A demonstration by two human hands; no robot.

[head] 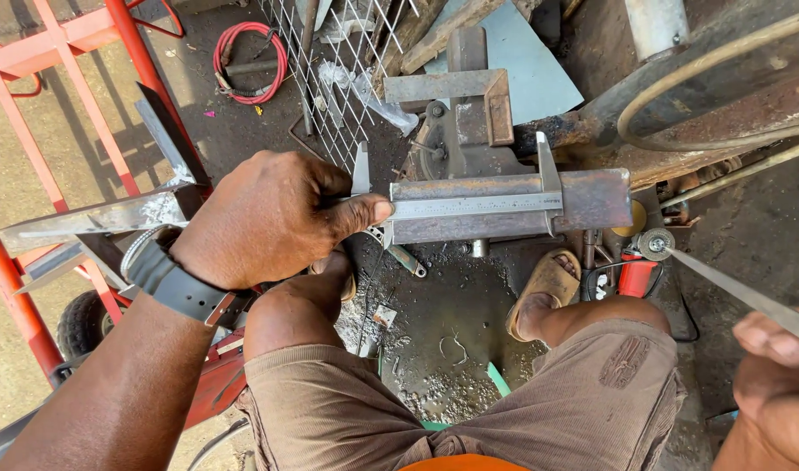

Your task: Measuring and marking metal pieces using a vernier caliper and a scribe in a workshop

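My left hand [273, 218] grips the end of a steel vernier caliper [469, 205], thumb pressed on its beam. The caliper lies along a rusty rectangular steel bar [591, 199], its two jaws standing up at either end of the bar. The bar is clamped in a dark bench vise [460, 131]. My right hand [774, 384] sits at the lower right edge and holds a thin flat metal strip [731, 288] that slants up and left. My knees in brown shorts and sandalled feet show below.
A red metal frame [68, 52] with a wheel stands at left, with angle iron [94, 218] across it. Wire mesh [329, 78] and a red hose [251, 61] lie behind. A red angle grinder [639, 262] rests on the dirty floor under the vise.
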